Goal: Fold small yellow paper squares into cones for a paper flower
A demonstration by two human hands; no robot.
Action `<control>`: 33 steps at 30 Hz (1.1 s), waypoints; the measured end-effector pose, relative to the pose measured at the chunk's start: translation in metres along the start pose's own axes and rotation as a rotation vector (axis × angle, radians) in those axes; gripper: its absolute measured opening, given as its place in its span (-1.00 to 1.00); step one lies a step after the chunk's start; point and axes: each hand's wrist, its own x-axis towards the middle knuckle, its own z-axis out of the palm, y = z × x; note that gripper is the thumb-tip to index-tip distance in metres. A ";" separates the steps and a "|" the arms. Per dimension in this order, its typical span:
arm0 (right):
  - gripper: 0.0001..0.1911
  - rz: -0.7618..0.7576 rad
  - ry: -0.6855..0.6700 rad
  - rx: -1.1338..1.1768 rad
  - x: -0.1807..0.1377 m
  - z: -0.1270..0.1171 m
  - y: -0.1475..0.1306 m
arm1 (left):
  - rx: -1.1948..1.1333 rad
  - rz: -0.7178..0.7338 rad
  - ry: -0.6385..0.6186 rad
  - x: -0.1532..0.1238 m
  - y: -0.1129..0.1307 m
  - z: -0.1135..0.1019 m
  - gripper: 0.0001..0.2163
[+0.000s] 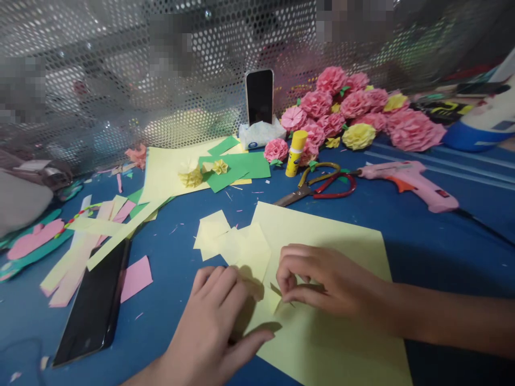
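A large pale yellow paper sheet [341,252] lies on the blue table [422,236] in front of me. My left hand [213,327] rests flat on its near left part, fingers stretched out and thumb spread. My right hand [325,279] is curled, its fingertips pinching a small folded yellow paper piece [267,300] on the sheet. Several small yellow paper squares [229,241] lie overlapped just beyond both hands.
A black phone [94,305] lies at the left beside yellow and pink paper strips [80,252]. Scissors [317,187], a glue stick [295,153] and a pink glue gun [410,182] sit farther back. Pink and yellow paper flowers [354,112] pile up by a perforated metal screen [120,80], where another phone [259,96] stands.
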 end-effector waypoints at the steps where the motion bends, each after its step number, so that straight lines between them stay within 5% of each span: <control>1: -0.92 -0.002 0.033 0.024 -0.001 0.002 -0.002 | -0.037 -0.044 -0.019 0.002 0.001 0.000 -0.67; 14: -0.93 0.125 0.063 0.112 -0.005 0.008 -0.013 | -0.252 -0.143 -0.151 0.019 0.008 -0.001 -0.61; 19: -0.74 0.025 -0.035 0.043 -0.004 0.009 -0.013 | -0.305 -0.194 -0.171 0.019 0.008 0.001 -0.66; 26: -0.78 -0.048 0.045 -0.023 -0.007 0.012 -0.010 | -0.385 -0.242 -0.126 0.016 0.008 0.004 -0.79; 29: -0.77 -0.086 0.073 -0.009 -0.008 0.011 -0.010 | -0.348 -0.149 -0.025 0.017 0.010 0.001 -0.75; 33: -0.84 -0.038 0.026 0.121 -0.006 0.005 -0.011 | 0.064 0.215 0.154 0.016 0.012 -0.007 -0.68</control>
